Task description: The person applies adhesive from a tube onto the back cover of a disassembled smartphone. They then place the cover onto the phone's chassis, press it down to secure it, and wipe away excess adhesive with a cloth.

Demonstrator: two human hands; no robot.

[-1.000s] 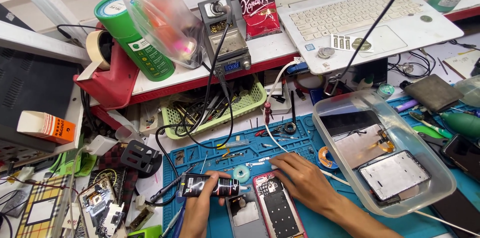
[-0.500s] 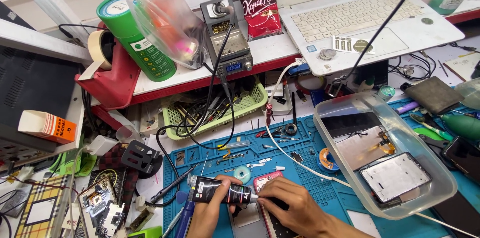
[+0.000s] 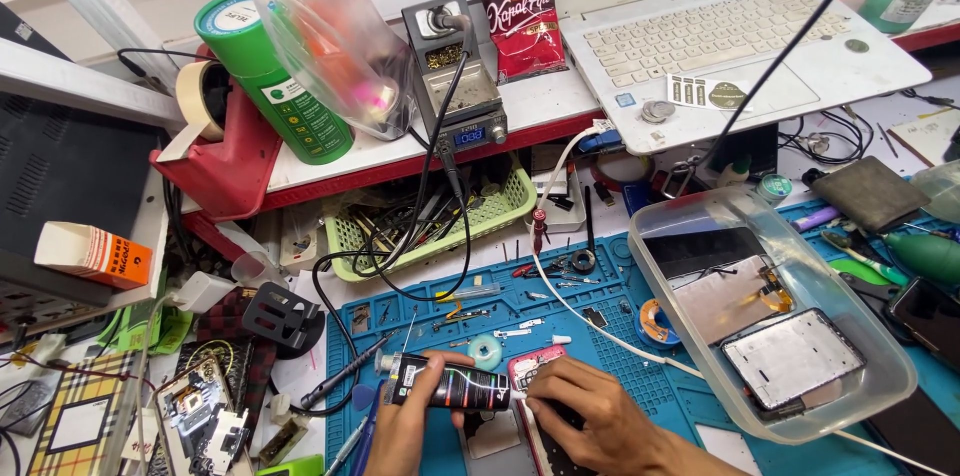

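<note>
Left hand (image 3: 400, 431) is curled around the rear half of a black glue tube (image 3: 450, 386), thumb on top, holding it level just above the blue repair mat (image 3: 600, 336). Tube nozzle points right, cap end left. Right hand (image 3: 585, 406) is closed at the nozzle end, fingertips pinching the tip; whether they grip a cap there I cannot tell. Directly beneath both hands lies a pink-edged phone (image 3: 530, 368), mostly covered by the right hand. A small roll of teal tape (image 3: 485, 351) sits just beyond the tube. To the right, a clear plastic tub (image 3: 690, 336) holds phone screens. Soldering station (image 3: 455, 86) stands on the raised shelf behind the bench.
</note>
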